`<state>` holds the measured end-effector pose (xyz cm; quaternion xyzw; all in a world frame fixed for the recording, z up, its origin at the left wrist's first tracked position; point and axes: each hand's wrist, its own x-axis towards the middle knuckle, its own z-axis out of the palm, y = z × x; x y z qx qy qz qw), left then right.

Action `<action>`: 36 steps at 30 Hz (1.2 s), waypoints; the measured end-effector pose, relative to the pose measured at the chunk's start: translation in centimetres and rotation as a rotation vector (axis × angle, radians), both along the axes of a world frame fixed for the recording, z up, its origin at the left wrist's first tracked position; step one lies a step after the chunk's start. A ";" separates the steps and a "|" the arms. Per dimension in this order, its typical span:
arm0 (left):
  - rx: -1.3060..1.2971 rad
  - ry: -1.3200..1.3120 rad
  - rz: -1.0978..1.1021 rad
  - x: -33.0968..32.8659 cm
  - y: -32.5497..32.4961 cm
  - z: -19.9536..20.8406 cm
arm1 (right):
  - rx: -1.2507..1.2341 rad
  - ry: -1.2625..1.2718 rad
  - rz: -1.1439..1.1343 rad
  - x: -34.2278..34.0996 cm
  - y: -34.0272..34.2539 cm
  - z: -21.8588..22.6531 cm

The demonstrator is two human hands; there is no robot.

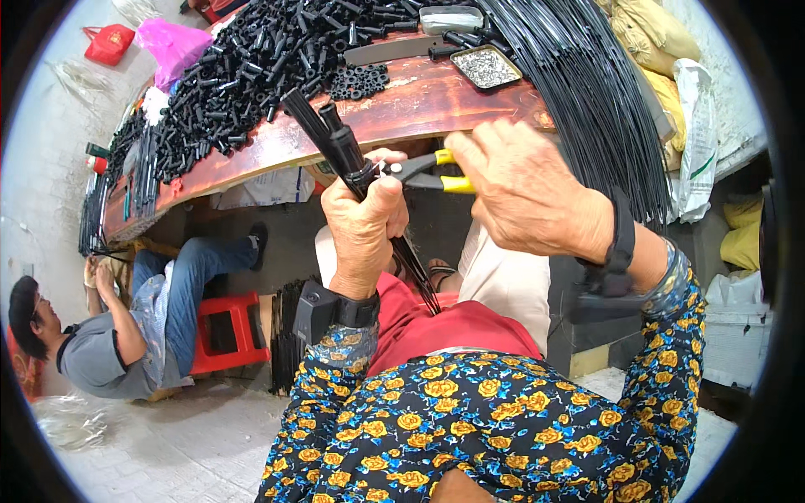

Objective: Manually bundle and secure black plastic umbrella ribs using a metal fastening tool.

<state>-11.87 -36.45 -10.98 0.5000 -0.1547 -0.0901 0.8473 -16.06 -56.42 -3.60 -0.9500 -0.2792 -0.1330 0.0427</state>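
My left hand is wrapped around a bundle of thin black rods that looks like a folded umbrella frame. It stands tilted, its upper end leaning left toward the table and its lower end reaching my lap. Gripped in my right hand is a pair of pliers with yellow grips and grey metal arms. The plier jaws meet the bundle at a black collar just above my left thumb. What exactly the jaws bite on is too small to make out.
A reddish wooden table carries a heap of black plastic tubes, small black rings, a tray of tiny metal pieces and long black rods. On the left, a person works near a red stool.
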 end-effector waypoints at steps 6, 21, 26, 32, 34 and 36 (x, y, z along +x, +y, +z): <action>-0.104 0.057 -0.104 -0.5 -0.4 0.8 | 0.710 1.581 0.140 2.7 -1.9 -0.7; 0.023 -0.021 -0.131 -0.5 -0.6 0.8 | 0.780 1.542 0.042 1.1 -2.8 0.3; -0.045 0.081 -0.132 -0.7 -0.5 1.0 | 0.593 1.476 0.041 1.4 -3.0 -0.4; 0.073 0.012 -0.119 -0.2 -0.6 0.9 | -0.031 -0.143 -0.032 -1.8 -2.3 1.3; 0.053 -0.008 -0.130 -0.5 -0.8 0.9 | 0.363 0.584 0.001 -1.0 -3.3 0.7; -0.063 0.072 -0.168 -0.8 -0.6 1.3 | 0.715 1.332 -0.040 0.7 -3.6 0.6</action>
